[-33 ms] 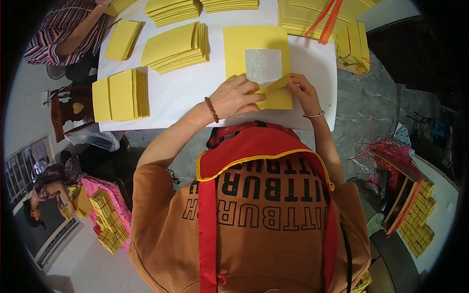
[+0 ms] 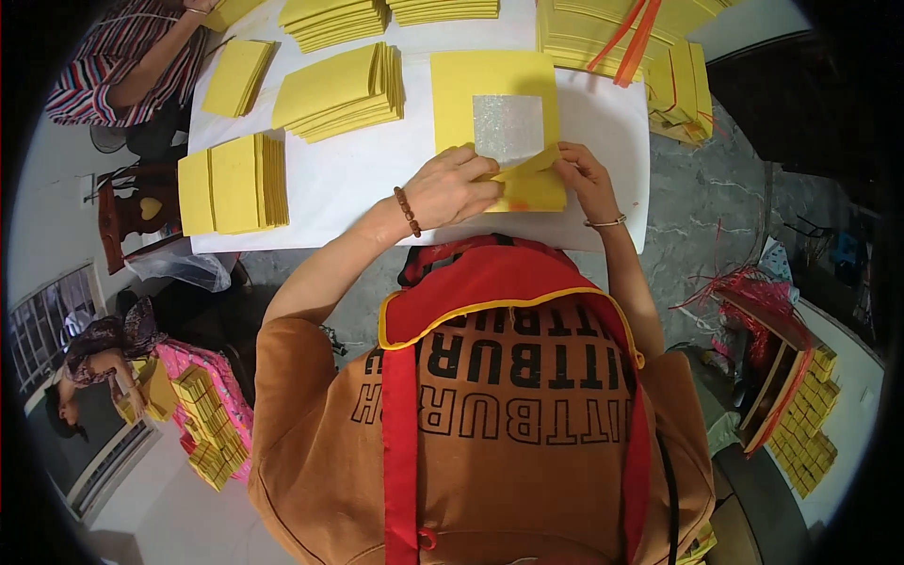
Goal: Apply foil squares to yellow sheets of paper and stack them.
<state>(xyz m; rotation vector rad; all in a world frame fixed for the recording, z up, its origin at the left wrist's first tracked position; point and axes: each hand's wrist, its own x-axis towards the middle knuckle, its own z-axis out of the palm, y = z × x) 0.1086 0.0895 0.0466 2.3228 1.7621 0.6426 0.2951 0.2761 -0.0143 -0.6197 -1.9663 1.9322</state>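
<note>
A yellow square paper sheet (image 2: 490, 80) with a silver foil square (image 2: 508, 127) in its middle lies on the white table (image 2: 358, 188) in front of me. Its near edge is lifted into a folded flap (image 2: 537, 193). My left hand (image 2: 452, 188), with a brown bead bracelet at the wrist, pinches the flap from the left, fingertips just below the foil. My right hand (image 2: 584, 174), wearing a thin bangle, holds the flap's right end. Both hands touch the same sheet.
Stacks of folded yellow paper (image 2: 344, 89) (image 2: 235, 184) lie on the table's left, and more (image 2: 678, 85) at the right under an orange strip (image 2: 631, 33). A person in a striped top (image 2: 122, 56) sits upper left. Another person (image 2: 94, 367) is beside yellow bundles (image 2: 202, 424).
</note>
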